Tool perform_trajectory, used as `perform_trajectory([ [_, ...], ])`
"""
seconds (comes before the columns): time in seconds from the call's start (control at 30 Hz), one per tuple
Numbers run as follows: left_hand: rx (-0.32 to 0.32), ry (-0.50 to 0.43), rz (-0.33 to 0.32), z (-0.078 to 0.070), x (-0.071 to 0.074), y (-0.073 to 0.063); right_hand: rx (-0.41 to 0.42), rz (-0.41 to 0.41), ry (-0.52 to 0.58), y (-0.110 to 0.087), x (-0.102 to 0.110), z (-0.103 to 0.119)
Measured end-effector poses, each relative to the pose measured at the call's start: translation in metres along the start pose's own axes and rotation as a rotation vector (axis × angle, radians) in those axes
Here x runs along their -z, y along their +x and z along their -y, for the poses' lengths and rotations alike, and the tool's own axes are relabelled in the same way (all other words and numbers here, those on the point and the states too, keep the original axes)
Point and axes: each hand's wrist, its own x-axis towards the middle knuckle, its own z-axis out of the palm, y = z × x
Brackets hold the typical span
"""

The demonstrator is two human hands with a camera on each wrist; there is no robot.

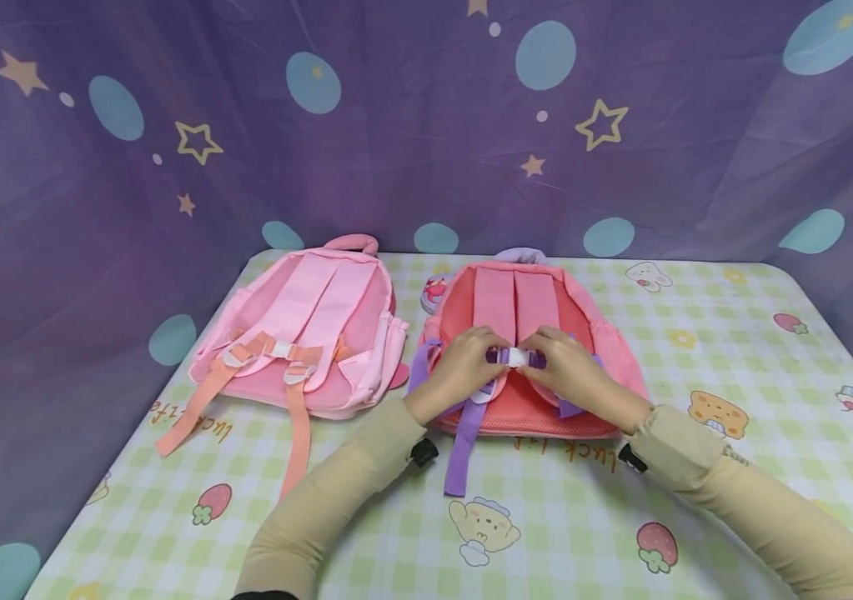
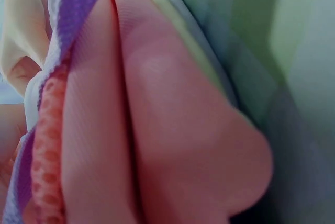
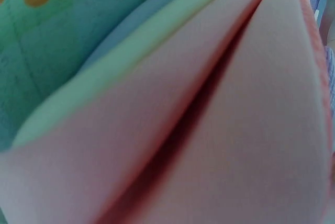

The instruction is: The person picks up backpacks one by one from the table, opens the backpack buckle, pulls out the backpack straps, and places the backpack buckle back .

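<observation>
A coral-pink backpack (image 1: 531, 422) lies on the table with its shoulder straps facing up. Across those straps runs a purple chest strap with a white buckle (image 1: 518, 357) in the middle. My left hand (image 1: 464, 365) pinches the buckle's left end, and my right hand (image 1: 570, 368) pinches the right end. Whether the buckle is fastened is too small to tell. A loose purple webbing tail (image 1: 465, 450) hangs toward the front. The left wrist view is mostly filled by the bag's pink bottom fabric (image 2: 183, 119), with purple webbing (image 2: 86, 4) above. Pink fabric (image 3: 251, 130) likewise fills the right wrist view.
To the left lies a light pink backpack (image 1: 336, 400) with orange straps (image 1: 204, 408) and a white buckle (image 1: 282, 349) across its shoulder straps. A green checked cloth (image 1: 366, 533) covers the table. Behind it hangs a purple curtain (image 1: 411, 150).
</observation>
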Motion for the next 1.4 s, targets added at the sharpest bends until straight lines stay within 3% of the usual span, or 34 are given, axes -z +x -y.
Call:
perform_trajectory([
  [0.53,-0.042,0.025,-0.014,-0.001,0.004,-0.001,0.102,-0.045,-0.063,0.0,0.002,0.001],
  [0.93,0.001,-0.005,-0.003,0.0,0.008,-0.002,0.114,-0.045,-0.021,-0.002,0.007,-0.003],
  [1.17,0.061,-0.064,-0.014,0.002,0.011,-0.004,0.116,-0.063,-0.001,-0.004,0.01,-0.007],
  [1.4,0.079,-0.14,-0.027,0.003,0.015,-0.006,0.154,-0.083,0.026,-0.008,0.014,-0.01],
])
